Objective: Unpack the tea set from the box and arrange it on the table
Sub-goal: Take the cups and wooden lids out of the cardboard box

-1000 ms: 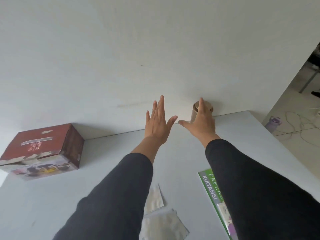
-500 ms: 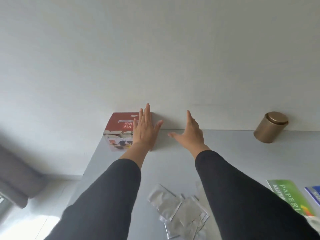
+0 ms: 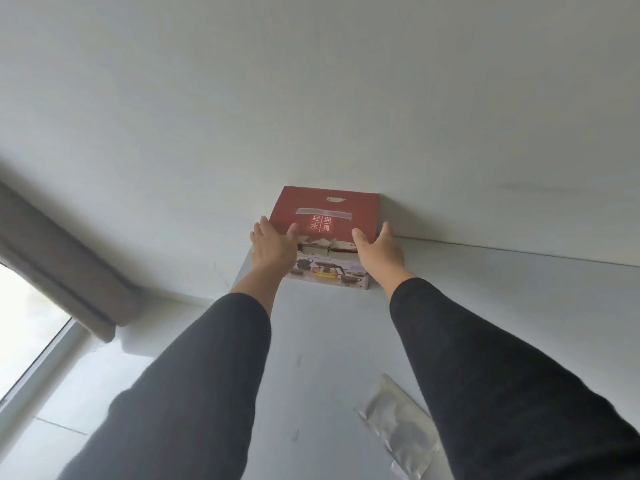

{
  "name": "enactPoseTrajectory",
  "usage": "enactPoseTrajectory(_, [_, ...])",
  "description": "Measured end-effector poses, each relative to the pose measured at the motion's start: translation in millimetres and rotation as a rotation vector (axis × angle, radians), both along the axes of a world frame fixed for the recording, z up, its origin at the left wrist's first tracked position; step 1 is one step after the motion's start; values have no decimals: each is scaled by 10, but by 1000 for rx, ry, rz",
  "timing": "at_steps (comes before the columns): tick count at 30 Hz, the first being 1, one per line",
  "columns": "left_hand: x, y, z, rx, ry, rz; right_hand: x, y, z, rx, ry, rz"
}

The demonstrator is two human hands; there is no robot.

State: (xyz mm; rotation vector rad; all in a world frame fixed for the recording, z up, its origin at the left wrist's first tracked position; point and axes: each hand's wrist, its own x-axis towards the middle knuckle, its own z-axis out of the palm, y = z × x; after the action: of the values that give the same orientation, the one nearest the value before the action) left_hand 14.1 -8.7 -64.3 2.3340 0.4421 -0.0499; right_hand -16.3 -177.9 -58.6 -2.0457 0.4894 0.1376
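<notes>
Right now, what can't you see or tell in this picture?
All in the head view:
- What is inside the red box: its closed top hides it.
- The box's left and right sides: the left hand and right hand cover them, so I cannot tell how firmly they grip.
- The silver packet: partly behind the right sleeve; any print is unreadable.
- The table: cut off by the right edge.

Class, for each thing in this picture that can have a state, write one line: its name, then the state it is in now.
Red box: closed, tape strip across the top, standing on the table against the wall.
Left hand: open, fingers spread at the box's left side.
Right hand: open, at the box's right side.
Silver pouch: lying flat on the table; sealed or not, cannot tell.
Curtain: drawn aside from the window.
</notes>
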Motion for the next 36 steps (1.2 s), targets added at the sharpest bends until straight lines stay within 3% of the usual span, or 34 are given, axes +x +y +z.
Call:
enactPoseTrajectory(6, [78,76,-18,-115,46,26,87,169,-88,45,66,-121])
enactPoseTrajectory(25, [-772,595,-104,-90,-17,-157,-804,650,-125,-71,89,-288])
enactPoseTrajectory(28, [-807,665,-96,-149,-29,-197,-888,687,-92,-199,-14,-269])
enactPoseTrajectory(31, [-810,684,-78,-227,-23,-179,-947,876,-100,-538,-192,-344])
enactPoseTrajectory(36, [-839,666,-112,-308,-56,-132,-1035,1177,-253,-626,-187,-328])
